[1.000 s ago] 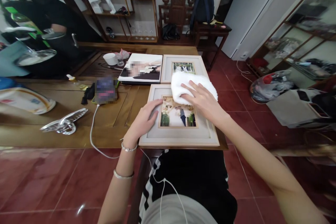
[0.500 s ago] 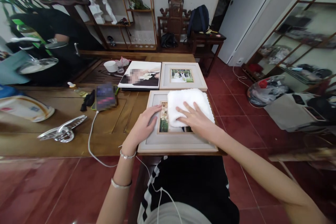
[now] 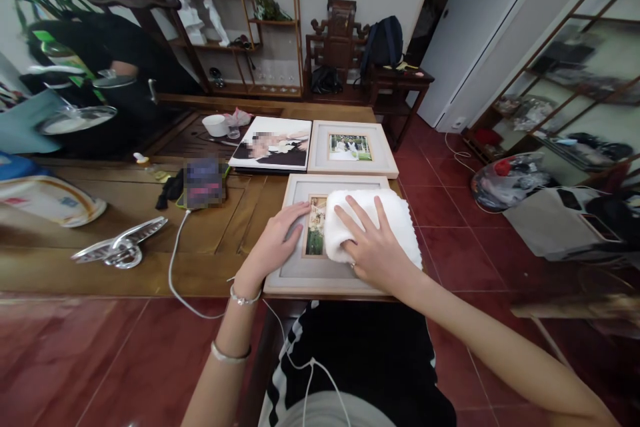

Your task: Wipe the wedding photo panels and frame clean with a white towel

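Observation:
A pale wooden picture frame [image 3: 300, 277] with a photo lies flat at the near edge of the wooden table [image 3: 125, 260]. My left hand [image 3: 277, 240] rests flat on the frame's left side, fingers stretched out. My right hand [image 3: 373, 247] presses down on a folded white cloth [image 3: 400, 223] that covers most of the photo, fingers spread over it. Only a strip of the photo shows at the cloth's left edge.
A second framed photo [image 3: 353, 150] and a frameless print [image 3: 273, 145] lie farther back. A phone [image 3: 203, 181] with a white cable, a black item, a white cup [image 3: 216, 125], a silver ornament [image 3: 120, 248] and a plate [image 3: 50, 199] are to the left. Red tiled floor lies right.
My right hand has drawn the white cloth from the frame's far edge toward me, down over the photo. My left hand has stayed on the frame.

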Demonstrator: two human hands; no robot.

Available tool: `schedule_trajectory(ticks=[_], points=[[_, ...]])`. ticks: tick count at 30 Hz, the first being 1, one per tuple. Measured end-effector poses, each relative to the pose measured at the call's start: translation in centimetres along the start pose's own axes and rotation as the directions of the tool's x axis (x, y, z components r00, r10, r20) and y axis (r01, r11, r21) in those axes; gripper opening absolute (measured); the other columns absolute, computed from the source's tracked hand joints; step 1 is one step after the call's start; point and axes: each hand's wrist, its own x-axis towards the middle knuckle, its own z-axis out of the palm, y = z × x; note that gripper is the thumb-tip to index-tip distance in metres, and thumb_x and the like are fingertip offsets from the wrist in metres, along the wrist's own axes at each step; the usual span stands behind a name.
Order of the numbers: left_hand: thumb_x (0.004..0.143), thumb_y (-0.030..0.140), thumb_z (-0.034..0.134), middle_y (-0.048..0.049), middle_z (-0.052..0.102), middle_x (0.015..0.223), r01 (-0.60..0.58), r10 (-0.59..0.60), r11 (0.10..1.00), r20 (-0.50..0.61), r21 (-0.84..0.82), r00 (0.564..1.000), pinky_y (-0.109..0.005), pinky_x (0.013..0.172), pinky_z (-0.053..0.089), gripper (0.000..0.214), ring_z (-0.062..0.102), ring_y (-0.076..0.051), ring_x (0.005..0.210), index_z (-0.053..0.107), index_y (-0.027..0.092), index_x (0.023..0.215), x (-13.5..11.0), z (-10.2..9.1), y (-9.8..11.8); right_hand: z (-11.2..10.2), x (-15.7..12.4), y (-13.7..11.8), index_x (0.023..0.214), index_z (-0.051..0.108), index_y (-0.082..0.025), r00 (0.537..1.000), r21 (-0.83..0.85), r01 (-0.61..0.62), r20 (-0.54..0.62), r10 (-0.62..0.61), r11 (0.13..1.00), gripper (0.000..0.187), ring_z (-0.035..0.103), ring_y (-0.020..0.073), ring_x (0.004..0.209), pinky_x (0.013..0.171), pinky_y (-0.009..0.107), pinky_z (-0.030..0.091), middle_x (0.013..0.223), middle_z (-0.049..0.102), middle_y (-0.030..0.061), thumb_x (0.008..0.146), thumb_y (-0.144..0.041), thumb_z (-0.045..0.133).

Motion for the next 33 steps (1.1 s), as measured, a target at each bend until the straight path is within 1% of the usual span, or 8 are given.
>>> schedule_trajectory(ticks=[4,9,15,18,22,27,30,33], points=[[0.091,0.015,0.041,-0.0072,0.053,0.137,0.010,-0.010,1.000,0.000,-0.004,1.000,-0.046,0.113,0.032,0.041,0.044,-0.021,0.131,0.051,0.023,0.130,-0.1,0.0,-0.1,-2.7,0.1,1.5,0.080,0.067,-0.021,0.970,0.055,-0.081,-0.225,0.092,0.995,0.006,0.010,0.0424,0.142,0.107,0.074,-0.005,0.153,0.030,0.0060,0.074,-0.022,0.064],[0.091,0.017,0.041,-0.0082,0.053,0.137,0.017,-0.017,1.000,0.004,-0.003,1.000,-0.048,0.111,0.033,0.039,0.045,-0.023,0.131,0.052,0.023,0.129,0.0,0.0,0.0,-6.8,-0.4,5.6,0.103,0.067,-0.027,0.694,0.469,-0.170,-0.568,0.443,0.867,0.021,0.026,0.0328,0.140,0.113,0.062,0.019,0.149,0.038,0.0012,0.084,-0.031,0.061],[0.092,0.018,0.042,-0.0087,0.053,0.137,0.018,-0.018,1.000,-0.007,-0.002,1.000,-0.047,0.111,0.034,0.037,0.045,-0.023,0.130,0.052,0.022,0.128,-0.1,0.0,0.0,-6.2,-0.2,8.6,0.112,0.064,-0.024,0.761,0.844,-0.080,-0.292,0.579,0.530,0.033,0.063,0.0263,0.104,0.082,0.045,0.056,0.119,0.065,0.0058,0.088,-0.043,0.052],[0.092,0.017,0.040,-0.0081,0.053,0.137,0.015,-0.015,1.000,-0.001,-0.007,1.000,-0.047,0.112,0.033,0.038,0.044,-0.022,0.131,0.052,0.022,0.128,-0.1,0.0,0.0,-5.1,-0.4,9.3,0.085,0.068,-0.024,0.674,0.894,-0.100,-0.263,0.690,0.438,0.021,0.067,0.0217,0.070,0.056,0.036,0.057,0.082,0.070,0.0021,0.084,-0.043,0.060],[0.091,0.016,0.040,-0.0073,0.053,0.138,0.018,-0.018,1.000,-0.001,-0.010,1.000,-0.047,0.112,0.033,0.040,0.044,-0.022,0.132,0.053,0.022,0.128,-0.1,0.0,0.0,-5.4,-1.2,11.0,0.065,0.063,-0.024,0.598,0.784,-0.208,-0.372,0.710,0.585,0.019,0.063,0.0199,0.060,0.048,0.032,0.052,0.069,0.067,-0.0003,0.073,-0.038,0.074],[0.090,0.015,0.041,-0.0065,0.054,0.138,0.026,-0.026,1.000,-0.004,-0.008,1.000,-0.047,0.112,0.033,0.040,0.044,-0.022,0.131,0.053,0.023,0.128,-0.1,0.1,-0.1,-7.3,-2.0,13.4,0.052,0.048,-0.023,0.752,0.181,-0.220,-0.595,0.284,0.959,0.033,0.063,0.0304,0.104,0.093,0.053,0.048,0.111,0.069,0.0041,0.071,-0.026,0.076],[0.091,0.015,0.041,-0.0065,0.054,0.137,0.023,-0.023,1.000,-0.007,-0.009,1.000,-0.046,0.112,0.033,0.040,0.044,-0.022,0.131,0.053,0.022,0.128,-0.1,0.1,0.0,-7.0,-2.1,14.2,0.048,0.033,-0.024,0.769,0.038,-0.229,-0.606,0.205,0.973,0.047,0.049,0.0329,0.126,0.109,0.062,0.029,0.129,0.060,0.0031,0.078,-0.024,0.069],[0.090,0.015,0.041,-0.0068,0.054,0.137,0.026,-0.026,1.000,-0.007,-0.008,1.000,-0.045,0.112,0.033,0.040,0.044,-0.022,0.131,0.053,0.022,0.128,-0.1,0.1,0.0,-4.9,-2.1,14.0,0.051,0.039,-0.024,0.765,0.000,-0.242,-0.615,0.191,0.970,0.039,0.051,0.0312,0.124,0.105,0.063,0.035,0.129,0.059,0.0041,0.082,-0.022,0.064]])
